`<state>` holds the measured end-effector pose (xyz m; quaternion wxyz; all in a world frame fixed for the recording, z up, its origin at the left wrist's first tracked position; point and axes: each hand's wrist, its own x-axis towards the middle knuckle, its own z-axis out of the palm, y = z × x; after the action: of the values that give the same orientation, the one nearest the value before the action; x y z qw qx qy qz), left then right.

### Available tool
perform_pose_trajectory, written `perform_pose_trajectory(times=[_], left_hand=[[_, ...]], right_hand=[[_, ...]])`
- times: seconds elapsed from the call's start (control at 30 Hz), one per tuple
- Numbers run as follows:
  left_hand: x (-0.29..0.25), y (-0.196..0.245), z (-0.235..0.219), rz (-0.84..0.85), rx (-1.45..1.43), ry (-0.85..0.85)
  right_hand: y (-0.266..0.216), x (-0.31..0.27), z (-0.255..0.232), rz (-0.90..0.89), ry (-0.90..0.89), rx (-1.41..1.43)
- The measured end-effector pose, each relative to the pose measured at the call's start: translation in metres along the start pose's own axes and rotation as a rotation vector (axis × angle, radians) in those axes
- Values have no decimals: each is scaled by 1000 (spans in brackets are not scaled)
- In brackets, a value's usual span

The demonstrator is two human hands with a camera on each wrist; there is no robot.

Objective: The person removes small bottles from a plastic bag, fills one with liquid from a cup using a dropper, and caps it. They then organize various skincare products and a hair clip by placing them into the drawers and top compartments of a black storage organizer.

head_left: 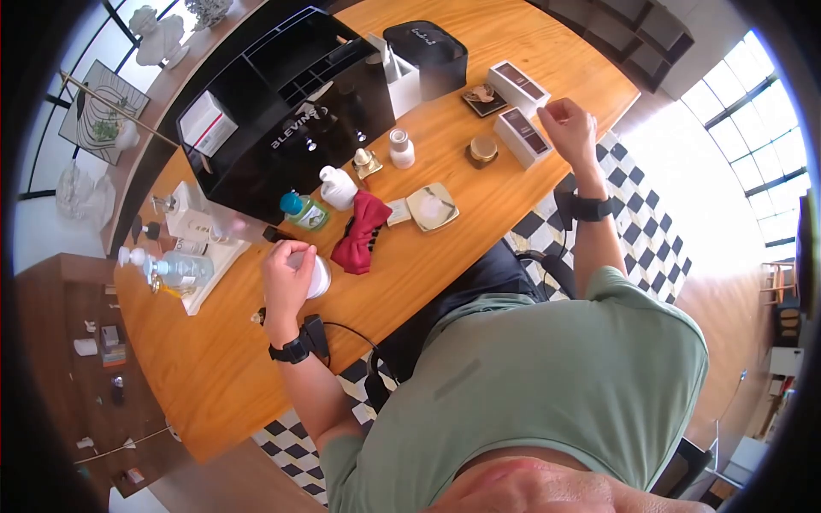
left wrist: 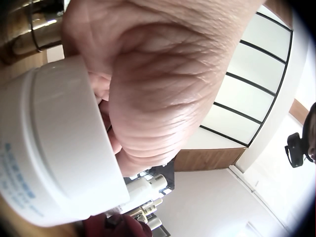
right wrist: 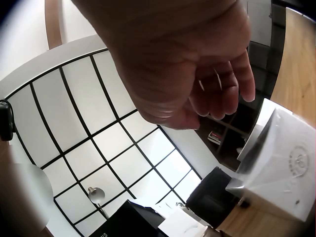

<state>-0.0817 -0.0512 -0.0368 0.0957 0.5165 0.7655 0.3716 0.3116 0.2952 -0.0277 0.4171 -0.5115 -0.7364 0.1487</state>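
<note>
At the near left of the table, my left hand (head_left: 286,280) has its fingers and thumb curled at a white round jar (head_left: 321,278). Up close in the left wrist view, the jar (left wrist: 64,143) is against the hand (left wrist: 148,89), which hides part of the grip. A red bow (head_left: 363,232) lies just right of the jar. My right hand (head_left: 569,128) is raised beside two white boxes (head_left: 523,137) with dark labels. Its fingers hang loosely curled with nothing in them, and the right wrist view shows this hand (right wrist: 187,74) apart from a white box (right wrist: 281,163).
A black organizer (head_left: 291,103) and a black case (head_left: 428,56) stand at the back. Bottles, including a green one (head_left: 308,212) and a white one (head_left: 401,149), stand before the organizer. A square dish (head_left: 433,207) and round compact (head_left: 481,151) lie mid-table; a white tray (head_left: 214,278) is left.
</note>
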Motion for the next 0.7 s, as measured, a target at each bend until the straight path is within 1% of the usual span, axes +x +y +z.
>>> perform_pose_trajectory(times=[0.03,0.07,0.13,0.17,0.27,0.33,0.4,0.47,0.53,0.57,0.67,0.7], left_hand=[[0,-3,0,-7,-1,-3],[0,-4,0,-15,0,-6],[-1,-4,0,-11,11,-3],[-1,-3,0,-19,2,-2],[0,-4,1,-39,-19,-4],[0,-11,1,-57,-16,20],[-2,-23,2,53,6,29],[-3,-24,0,34,8,19],[-3,-21,2,4,-22,30],[-4,-18,1,-8,-11,51],[-2,-10,-2,6,-6,48],[-2,-7,-3,6,0,38]], right_hand=[[2,0,2,-8,-44,-25],[4,-2,3,-7,-44,-25],[3,-13,7,-1,-253,-128],[4,-18,12,-48,-270,-126],[0,-26,15,-52,-275,-161],[2,-28,17,-53,-279,-133],[8,-27,22,-82,-260,-146],[5,-27,22,-71,-274,-153],[14,-29,29,-86,-238,-173],[3,-29,26,-76,-250,-160],[0,-29,28,-26,-259,-142],[1,-28,31,-34,-266,-135]])
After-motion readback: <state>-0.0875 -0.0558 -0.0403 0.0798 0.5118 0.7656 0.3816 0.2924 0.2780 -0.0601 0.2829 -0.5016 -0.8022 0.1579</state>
